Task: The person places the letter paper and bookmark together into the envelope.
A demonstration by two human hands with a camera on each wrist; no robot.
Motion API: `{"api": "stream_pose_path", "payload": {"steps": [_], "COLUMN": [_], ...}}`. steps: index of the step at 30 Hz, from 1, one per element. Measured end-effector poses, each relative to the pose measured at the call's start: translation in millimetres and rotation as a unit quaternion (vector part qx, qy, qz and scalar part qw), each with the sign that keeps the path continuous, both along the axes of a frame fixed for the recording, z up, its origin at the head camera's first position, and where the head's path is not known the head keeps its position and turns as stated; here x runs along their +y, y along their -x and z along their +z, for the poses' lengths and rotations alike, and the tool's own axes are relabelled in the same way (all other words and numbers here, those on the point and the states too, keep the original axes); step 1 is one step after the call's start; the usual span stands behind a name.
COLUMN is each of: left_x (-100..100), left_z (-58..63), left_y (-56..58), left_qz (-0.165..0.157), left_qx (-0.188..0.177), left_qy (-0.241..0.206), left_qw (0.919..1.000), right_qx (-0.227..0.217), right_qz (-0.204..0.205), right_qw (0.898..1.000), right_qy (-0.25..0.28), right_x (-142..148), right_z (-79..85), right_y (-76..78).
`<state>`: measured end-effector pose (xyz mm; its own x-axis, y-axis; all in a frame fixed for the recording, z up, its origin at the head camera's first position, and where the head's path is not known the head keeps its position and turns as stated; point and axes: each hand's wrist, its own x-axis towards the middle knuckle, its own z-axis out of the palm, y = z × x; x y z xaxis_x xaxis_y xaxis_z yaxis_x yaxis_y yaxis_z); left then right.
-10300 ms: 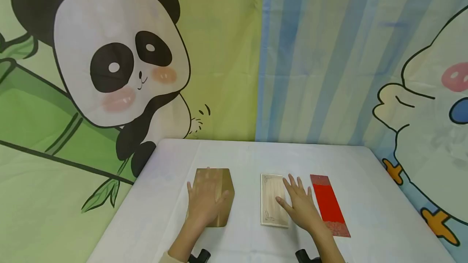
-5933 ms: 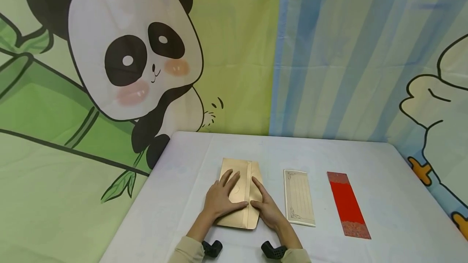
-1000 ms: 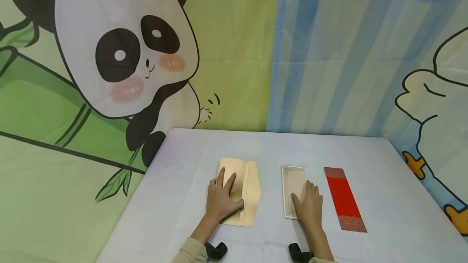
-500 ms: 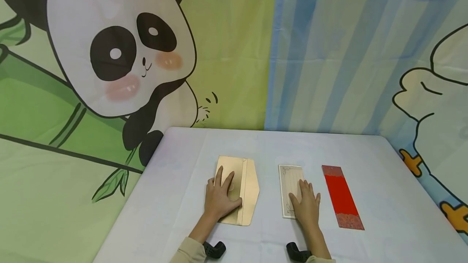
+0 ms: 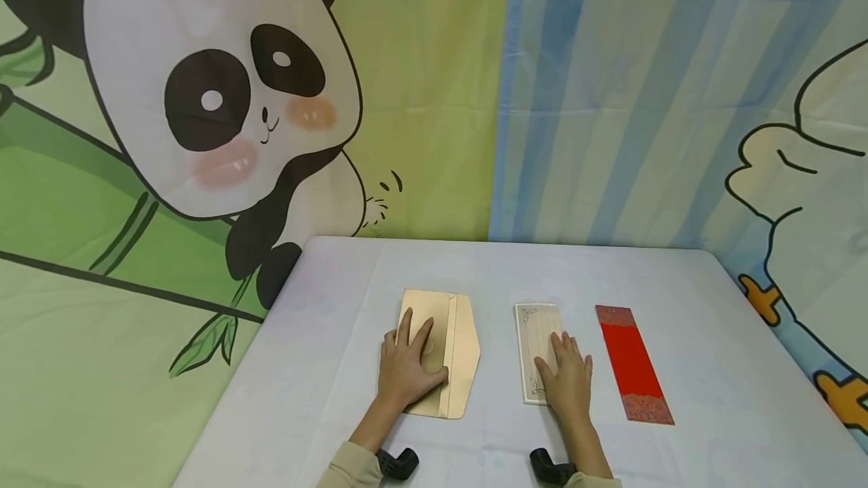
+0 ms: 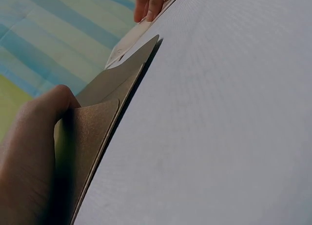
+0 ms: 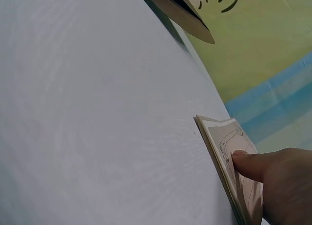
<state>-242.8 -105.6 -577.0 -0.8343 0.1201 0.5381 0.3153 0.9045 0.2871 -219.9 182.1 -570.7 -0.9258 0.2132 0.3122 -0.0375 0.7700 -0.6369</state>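
In the head view my left hand (image 5: 407, 367) rests spread on a gold paper envelope (image 5: 441, 311), its thumb over the pocket's edge. The envelope's pointed flap (image 5: 464, 364) lies out to the right. In the left wrist view, the bent thumb touches the mouth of the envelope (image 6: 97, 137), whose pocket gapes a little. My right hand (image 5: 570, 382) lies over the lower right part of a cream sheaf of lined paper (image 5: 532, 330) with printed corner ornaments. The right wrist view has the thumb on the top sheet of the paper (image 7: 226, 139); the other fingers are hidden there.
A red strip (image 5: 632, 360) with patterned ends lies right of the paper on the white table (image 5: 475, 450). Black devices (image 5: 398, 464) sit at both wrists. Behind the table hangs a cloth (image 5: 576, 96) with a cartoon panda and blue stripes.
Earlier both hands were on the envelope; since then the right hand has moved right onto the paper and the flap shows. In the last second both hands have hardly moved.
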Motion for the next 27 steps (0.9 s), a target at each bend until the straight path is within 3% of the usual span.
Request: {"api": "stream_pose_path", "payload": {"steps": [4,7,10,12,16,19,23,25,27], "left_x": [-0.5,-0.7,-0.8,-0.9,-1.0,-1.2,-1.4,-1.6,-1.5], "left_z": [0.0,-0.4,-0.9,-1.5,-3.4,-4.3,-4.2,-3.9,-3.7], "left_y": [-0.6,-0.4,0.1,0.2,0.0,0.1,0.6,0.9,1.2], "left_qz": [0.0,0.0,0.002,0.001,-0.001,0.0,0.002,0.004,0.005], "left_qx": [0.0,-0.001,-0.004,-0.005,0.0,0.007,0.01,0.008,0.002], "left_qy": [-0.001,-0.003,-0.002,-0.001,0.0,0.001,0.003,0.007,0.012], "left_qw": [1.0,1.0,1.0,1.0,1.0,1.0,0.9999,0.9999,0.9999], "right_qx": [0.053,0.064,0.034,-0.007,-0.09,-0.113,-0.108,-0.104,-0.103], "right_qz": [-0.008,-0.009,-0.004,0.005,0.02,0.044,0.108,0.134,0.146], "right_qw": [0.998,0.994,0.987,0.977,0.933,0.887,0.825,0.806,0.801], "right_qy": [0.046,0.091,0.156,0.214,0.347,0.445,0.544,0.566,0.571], "right_x": [-1.5,-2.5,-2.6,-1.5,3.1,7.3,10.3,9.4,6.0], "right_z": [0.0,3.3,9.3,12.5,16.3,17.5,17.4,17.3,17.4], "right_y": [1.6,1.0,-1.3,-2.2,-2.7,-2.2,-1.7,-1.6,-1.8]}}
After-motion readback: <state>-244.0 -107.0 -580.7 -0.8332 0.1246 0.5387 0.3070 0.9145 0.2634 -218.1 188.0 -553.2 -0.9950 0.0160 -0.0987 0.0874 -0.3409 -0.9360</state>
